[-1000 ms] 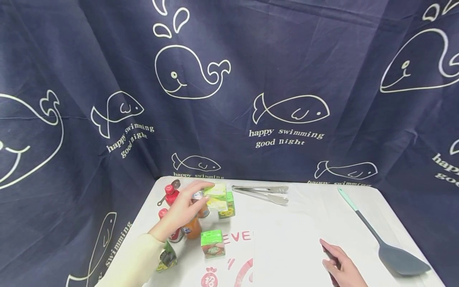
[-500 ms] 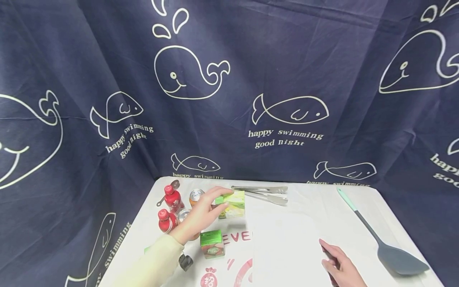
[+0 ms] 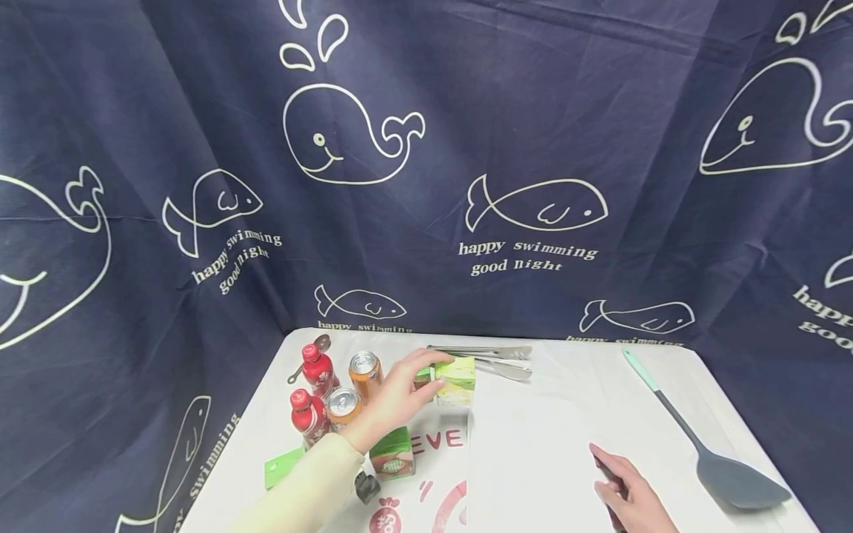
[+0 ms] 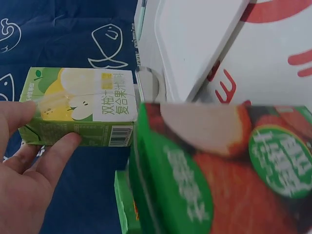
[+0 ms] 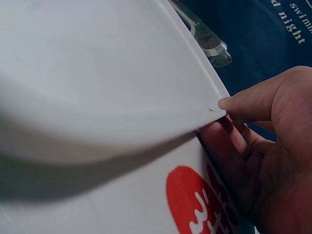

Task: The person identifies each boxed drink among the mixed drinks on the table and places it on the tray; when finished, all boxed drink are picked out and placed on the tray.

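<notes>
A yellow-green juice box (image 3: 457,379) is gripped by my left hand (image 3: 393,396) near the back of the table. In the left wrist view, the thumb and fingers of the left hand (image 4: 22,190) pinch one end of this juice box (image 4: 80,95). Behind the left fingers, another green juice box (image 3: 423,376) is partly hidden. At front right, my right hand (image 3: 629,492) holds the edge of a white tray (image 3: 533,459). The right wrist view has the right hand (image 5: 273,141) with its thumb on top of the tray (image 5: 122,63) corner and fingers underneath.
Two red bottles (image 3: 309,414), two orange cans (image 3: 366,377) and a green juice box with red fruit (image 3: 393,453) stand left. Another green box (image 3: 283,468) is partly behind the sleeve. Metal tongs (image 3: 496,352) and a spoon (image 3: 322,343) lie at the back, a spatula (image 3: 736,480) right.
My left hand has carried the yellow-green juice box rightward, from beside the cans toward the tray's far left corner. The right hand keeps its hold on the tray.
</notes>
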`<state>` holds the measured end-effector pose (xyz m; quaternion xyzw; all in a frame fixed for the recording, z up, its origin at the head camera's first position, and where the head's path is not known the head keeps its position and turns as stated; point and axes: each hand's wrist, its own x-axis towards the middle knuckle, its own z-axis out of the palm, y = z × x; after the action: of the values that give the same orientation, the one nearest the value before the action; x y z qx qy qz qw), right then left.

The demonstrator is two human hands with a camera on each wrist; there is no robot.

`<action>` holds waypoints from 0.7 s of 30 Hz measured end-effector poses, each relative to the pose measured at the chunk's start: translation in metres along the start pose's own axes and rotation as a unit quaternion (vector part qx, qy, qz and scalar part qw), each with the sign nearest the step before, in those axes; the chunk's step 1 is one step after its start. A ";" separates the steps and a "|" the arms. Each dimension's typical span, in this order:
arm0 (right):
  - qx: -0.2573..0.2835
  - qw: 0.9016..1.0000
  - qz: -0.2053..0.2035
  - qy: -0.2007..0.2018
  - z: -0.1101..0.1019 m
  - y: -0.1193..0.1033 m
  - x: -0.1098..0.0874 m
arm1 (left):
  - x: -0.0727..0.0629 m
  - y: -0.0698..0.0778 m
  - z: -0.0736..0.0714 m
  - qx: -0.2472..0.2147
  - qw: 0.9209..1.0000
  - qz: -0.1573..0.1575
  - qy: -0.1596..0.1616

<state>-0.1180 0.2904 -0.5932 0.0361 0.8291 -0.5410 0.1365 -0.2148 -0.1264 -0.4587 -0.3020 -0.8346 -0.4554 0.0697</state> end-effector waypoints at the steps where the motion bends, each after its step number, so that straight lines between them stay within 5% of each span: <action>1: 0.001 1.000 0.001 -0.002 0.000 0.000 0.000 | 0.001 0.001 0.002 0.002 1.000 -0.004 -0.002; 7: -0.002 1.000 0.006 0.002 0.001 -0.001 0.000 | 0.006 0.005 0.015 0.018 1.000 -0.017 -0.004; 21: -0.007 1.000 0.012 0.008 0.003 -0.002 0.000 | 0.015 0.003 0.054 -0.021 0.999 -0.040 0.009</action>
<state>-0.1179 0.2869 -0.5924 0.0498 0.8335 -0.5330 0.1368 -0.2168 -0.0753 -0.4818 -0.2655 -0.8354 -0.4784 0.0529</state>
